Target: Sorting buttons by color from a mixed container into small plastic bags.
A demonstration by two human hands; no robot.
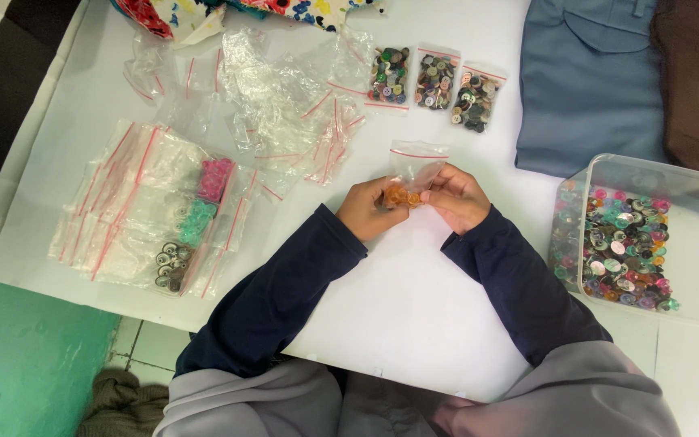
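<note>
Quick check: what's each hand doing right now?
Left hand: closed on the small clear zip bag holding orange buttons.
Right hand: closed on the same bag.

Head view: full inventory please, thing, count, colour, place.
small zip bag: 1, clear, orange buttons inside, held by both hands at centre
filled button bags: 3, clear, mixed buttons, top centre
empty zip bags: loose pile, clear with red strips, top left of centre
stacked bags: pile, pink, green and metallic buttons, left
plastic tub: 1, clear, mixed buttons, right
folded cloth: 1 blue, 1 brown beside it, top right
table: 1, white
left hand: 1, on bag
right hand: 1, on bag
</note>
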